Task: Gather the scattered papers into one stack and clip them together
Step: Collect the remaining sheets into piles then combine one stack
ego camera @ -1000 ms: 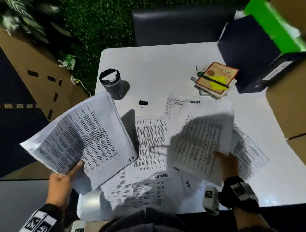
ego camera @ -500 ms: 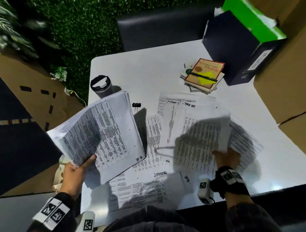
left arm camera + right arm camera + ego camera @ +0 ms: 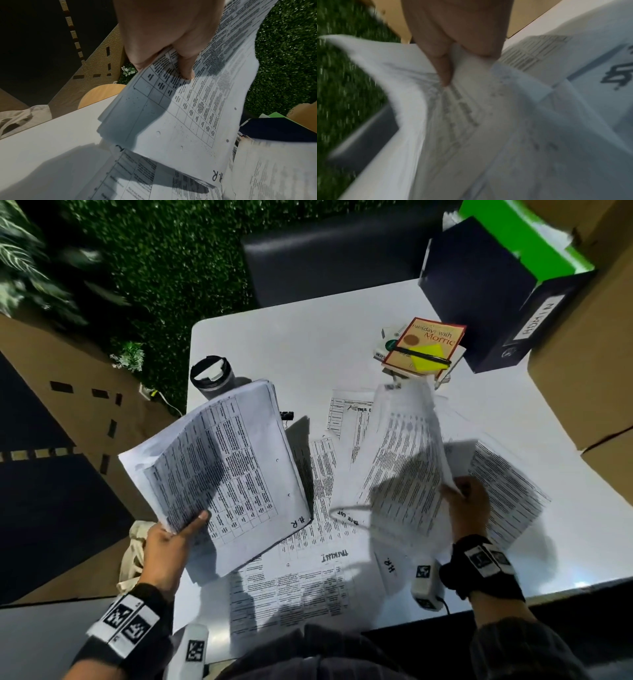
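Note:
My left hand (image 3: 174, 537) grips a thick stack of printed sheets (image 3: 226, 467) by its near left edge, thumb on top, and holds it tilted above the table's left side; the same stack (image 3: 180, 115) and hand (image 3: 164, 44) fill the left wrist view. My right hand (image 3: 466, 501) pinches a few blurred sheets (image 3: 404, 460) by their right edge and lifts them off the table; the right wrist view shows that hand (image 3: 453, 58) pinching this paper (image 3: 471, 128). More printed sheets (image 3: 301, 583) lie spread on the white table (image 3: 291, 344). A small black binder clip (image 3: 287, 416) peeks out behind the stack.
A dark travel mug (image 3: 212, 376) stands at the table's left. A pile of books with a pen and yellow note (image 3: 424, 347) sits far right, beside a dark binder (image 3: 479, 289). Cardboard boxes (image 3: 589, 337) crowd the right edge. A black chair (image 3: 325, 251) stands behind the table.
My right hand has raised its sheets off the table, their far end swinging up. The left-hand stack has shifted right, toward the middle, over the mug and clip.

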Action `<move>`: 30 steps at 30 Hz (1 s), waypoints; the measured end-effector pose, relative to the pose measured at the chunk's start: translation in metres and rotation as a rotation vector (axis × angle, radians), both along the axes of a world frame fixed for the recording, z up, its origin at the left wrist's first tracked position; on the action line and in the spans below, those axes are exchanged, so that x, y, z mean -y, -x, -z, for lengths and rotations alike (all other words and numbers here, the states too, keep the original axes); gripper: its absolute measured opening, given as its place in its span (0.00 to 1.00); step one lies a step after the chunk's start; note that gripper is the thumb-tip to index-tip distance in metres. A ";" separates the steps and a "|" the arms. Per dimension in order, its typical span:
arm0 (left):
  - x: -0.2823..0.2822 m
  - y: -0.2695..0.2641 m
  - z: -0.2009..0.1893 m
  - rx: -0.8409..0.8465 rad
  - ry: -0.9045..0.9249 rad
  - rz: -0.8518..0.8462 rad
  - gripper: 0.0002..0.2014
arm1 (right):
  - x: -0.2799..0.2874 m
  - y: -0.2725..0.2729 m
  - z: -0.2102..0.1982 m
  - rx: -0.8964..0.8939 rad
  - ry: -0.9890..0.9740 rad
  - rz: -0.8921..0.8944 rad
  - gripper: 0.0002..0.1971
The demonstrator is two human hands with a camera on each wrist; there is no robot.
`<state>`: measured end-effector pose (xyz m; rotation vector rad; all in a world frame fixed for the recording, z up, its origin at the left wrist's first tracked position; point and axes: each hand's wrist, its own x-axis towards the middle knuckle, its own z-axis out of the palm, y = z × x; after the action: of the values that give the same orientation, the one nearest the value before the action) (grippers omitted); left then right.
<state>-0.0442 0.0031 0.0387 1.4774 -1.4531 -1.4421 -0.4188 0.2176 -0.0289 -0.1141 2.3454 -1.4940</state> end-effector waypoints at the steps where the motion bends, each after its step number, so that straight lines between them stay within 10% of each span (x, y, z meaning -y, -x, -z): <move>1: 0.004 0.001 0.000 0.008 0.009 -0.004 0.14 | -0.002 0.003 -0.005 0.031 0.099 -0.001 0.08; 8: 0.029 0.033 0.006 0.008 0.008 0.087 0.06 | 0.005 -0.006 -0.044 0.232 0.542 -0.247 0.14; 15: 0.024 0.073 0.024 0.127 -0.349 0.380 0.11 | 0.035 -0.049 -0.041 0.513 0.398 -0.444 0.22; 18: 0.011 0.080 0.021 0.112 -0.424 0.460 0.18 | 0.039 -0.063 -0.040 0.582 0.385 -0.518 0.05; 21: -0.008 0.094 0.004 -0.069 -0.401 0.402 0.16 | 0.045 -0.070 -0.047 0.485 0.373 -0.433 0.08; 24: -0.017 0.101 -0.009 -0.248 -0.385 0.340 0.38 | 0.050 -0.072 -0.058 0.304 0.318 -0.373 0.06; 30: -0.026 0.105 -0.014 -0.155 -0.197 0.381 0.36 | 0.052 -0.077 -0.081 0.227 0.236 -0.457 0.19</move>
<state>-0.1491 0.0291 0.0522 1.2070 -1.5906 -1.9318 -0.3417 0.1654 0.0522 -0.4793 1.8044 -1.4523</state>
